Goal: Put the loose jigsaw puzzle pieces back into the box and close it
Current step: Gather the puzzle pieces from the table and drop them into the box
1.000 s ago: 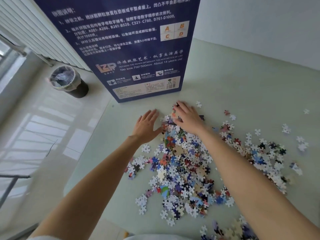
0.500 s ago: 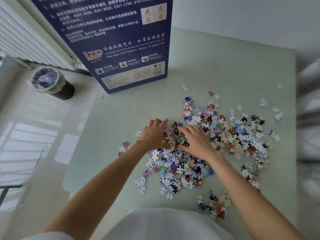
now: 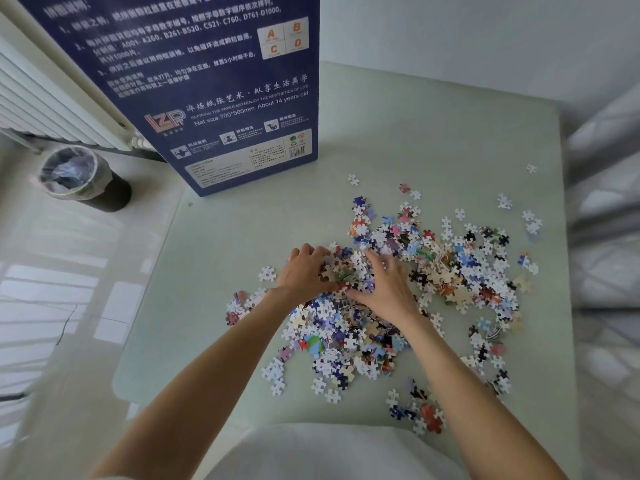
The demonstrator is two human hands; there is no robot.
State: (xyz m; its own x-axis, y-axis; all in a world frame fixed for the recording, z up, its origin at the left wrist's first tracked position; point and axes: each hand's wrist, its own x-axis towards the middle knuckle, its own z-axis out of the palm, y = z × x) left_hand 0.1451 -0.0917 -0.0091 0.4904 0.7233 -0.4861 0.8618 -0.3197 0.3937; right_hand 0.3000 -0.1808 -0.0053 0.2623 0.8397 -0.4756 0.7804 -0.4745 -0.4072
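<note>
The pale green worktop (image 3: 433, 133) has its left edge running down past the box toward the person's body, and beyond that edge the floor drops away, with a lined bin (image 3: 81, 178) standing near a radiator (image 3: 41, 98). The far edge meets a white wall; the right edge borders blurred grey fabric. Open room lies between the box and the pile, and along the far right of the worktop, where only a few stray pieces sit.

The box (image 3: 207, 84), dark blue with white print, stands upright at the far left corner, its long axis vertical and its printed face turned toward the person. Its top is out of view, so whether it is open cannot be told.

The puzzle pieces (image 3: 450, 268) lie loose on the worktop in a broad spread, running from near the left edge toward the right, with a small cluster close to the person's body.

Both hands rest on the pile's middle. The left hand (image 3: 304, 273) has its fingers curled into the pieces, seemingly gathering some in its grip. The right hand (image 3: 388, 289) lies flatter, fingers spread over the pieces and reaching toward the left hand.
</note>
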